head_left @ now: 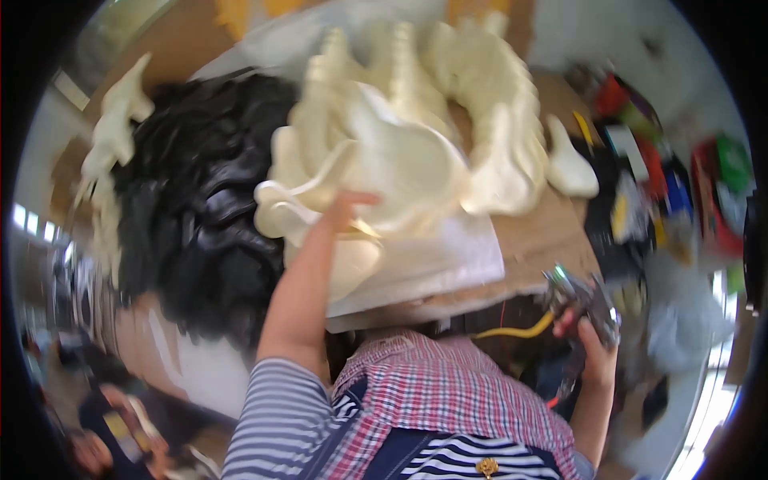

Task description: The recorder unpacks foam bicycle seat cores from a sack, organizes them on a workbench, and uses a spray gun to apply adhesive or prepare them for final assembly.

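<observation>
My left hand point(349, 210) is at the near rim of a cream, hollow moulded shell point(412, 164). One digit lies over the rim and the others are mostly hidden, so the hand appears to grip it; motion blurs this part. More cream curved pieces point(320, 180) crowd around the shell on its left and far sides. Off the table's right front corner, my right hand point(588, 340) is closed around a silver hand-held tool point(580, 300), apart from the shell. A yellow hose point(516, 330) runs up to that hand.
A white cloth point(436, 264) covers part of the brown tabletop point(552, 248). Glossy black moulded pieces point(224, 192) are heaped at left, beside cream parts point(116, 128). A tall cream ribbed piece point(512, 120) stands far right. Mixed coloured items point(640, 176) fill the right side. Another person point(120, 432) sits lower left.
</observation>
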Action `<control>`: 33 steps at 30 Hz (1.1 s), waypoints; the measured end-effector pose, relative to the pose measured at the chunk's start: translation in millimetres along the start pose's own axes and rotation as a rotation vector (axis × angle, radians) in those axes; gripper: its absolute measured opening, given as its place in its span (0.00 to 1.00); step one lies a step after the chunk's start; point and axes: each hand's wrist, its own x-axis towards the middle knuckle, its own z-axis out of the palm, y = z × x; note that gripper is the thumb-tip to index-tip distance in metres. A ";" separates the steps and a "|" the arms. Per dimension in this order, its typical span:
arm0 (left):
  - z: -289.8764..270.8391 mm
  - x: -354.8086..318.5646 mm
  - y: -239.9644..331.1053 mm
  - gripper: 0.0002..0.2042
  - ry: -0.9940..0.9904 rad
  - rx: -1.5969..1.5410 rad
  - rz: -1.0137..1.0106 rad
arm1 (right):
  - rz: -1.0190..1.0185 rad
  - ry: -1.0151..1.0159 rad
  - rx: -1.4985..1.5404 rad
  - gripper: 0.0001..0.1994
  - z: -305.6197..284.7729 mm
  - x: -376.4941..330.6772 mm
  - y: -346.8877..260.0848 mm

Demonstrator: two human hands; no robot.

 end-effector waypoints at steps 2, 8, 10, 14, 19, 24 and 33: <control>34.4 46.4 9.9 0.19 -0.098 -0.398 -0.472 | 0.046 0.064 -0.039 0.29 -14.2 3.7 8.3; 63.0 60.6 66.6 0.31 0.059 -0.324 -0.223 | 0.161 -0.146 -0.142 0.15 11.7 33.9 20.6; 77.2 46.4 61.2 0.35 0.247 0.056 -0.131 | 0.171 -0.347 -0.314 0.17 9.6 59.8 30.6; 84.2 38.4 98.4 0.35 0.332 0.136 -0.114 | 0.208 -0.587 -0.379 0.19 20.2 97.7 42.6; 35.6 2.6 201.0 0.34 0.532 0.242 -0.051 | 0.106 -1.335 -0.763 0.28 93.0 123.7 8.9; 9.1 -87.2 268.7 0.36 0.880 0.480 -0.064 | 0.404 -1.522 -0.412 0.26 146.3 121.0 59.3; 89.4 -256.5 349.1 0.39 1.328 0.854 -0.387 | 0.450 -1.695 -0.834 0.16 254.1 106.6 185.2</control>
